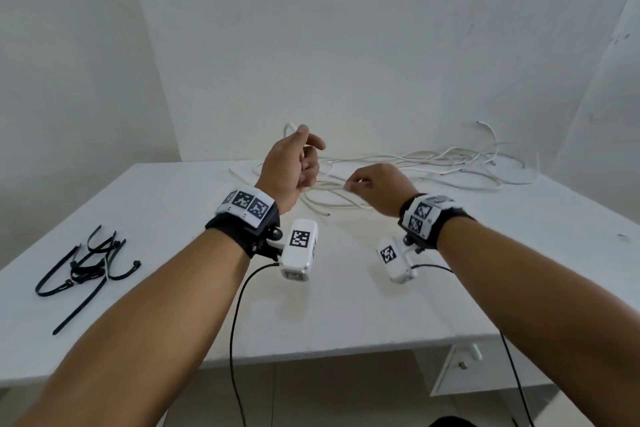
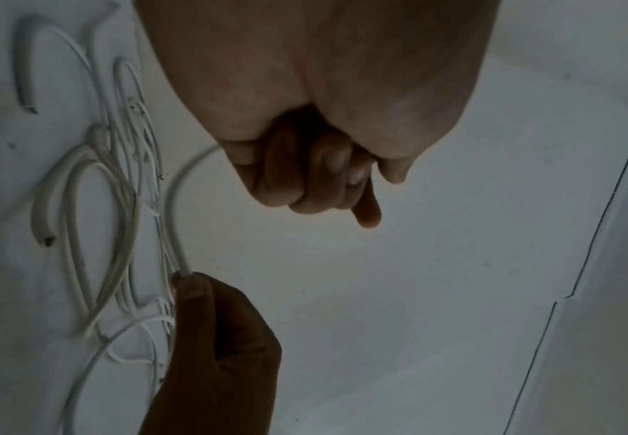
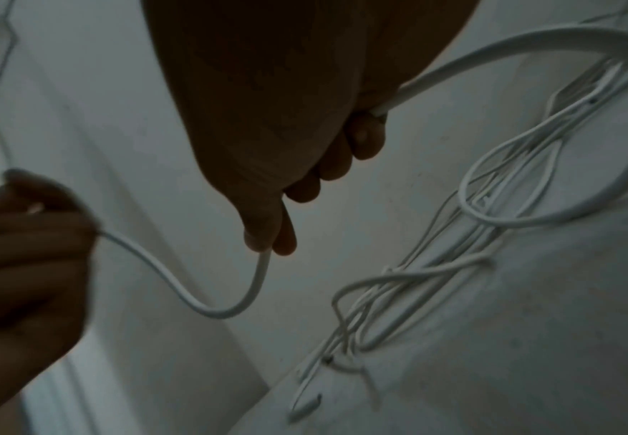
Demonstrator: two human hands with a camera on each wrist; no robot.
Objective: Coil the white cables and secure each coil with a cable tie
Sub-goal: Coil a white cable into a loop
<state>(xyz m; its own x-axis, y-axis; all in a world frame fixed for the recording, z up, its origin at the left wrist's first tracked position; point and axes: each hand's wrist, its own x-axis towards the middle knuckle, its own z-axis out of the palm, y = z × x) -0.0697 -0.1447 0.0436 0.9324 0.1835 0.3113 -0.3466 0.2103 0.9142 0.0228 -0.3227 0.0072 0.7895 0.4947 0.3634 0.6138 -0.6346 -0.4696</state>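
At frame centre, one white cable (image 1: 332,184) is gripped by the curled left hand (image 1: 294,163) and pinched by the right hand (image 1: 377,184), so snagging in the loose tangle (image 1: 450,163) behind is risked.

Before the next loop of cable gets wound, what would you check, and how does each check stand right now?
1. Left hand grips the cable: ok.
2. Right hand pinches the same cable: ok.
3. Slack hangs between the hands: ok.
4. Cable free of the loose pile: cannot tell, strands overlap.
5. Cable ties lie on the table, on the left: ok.
6. A coil already tied: not ok, none seen.
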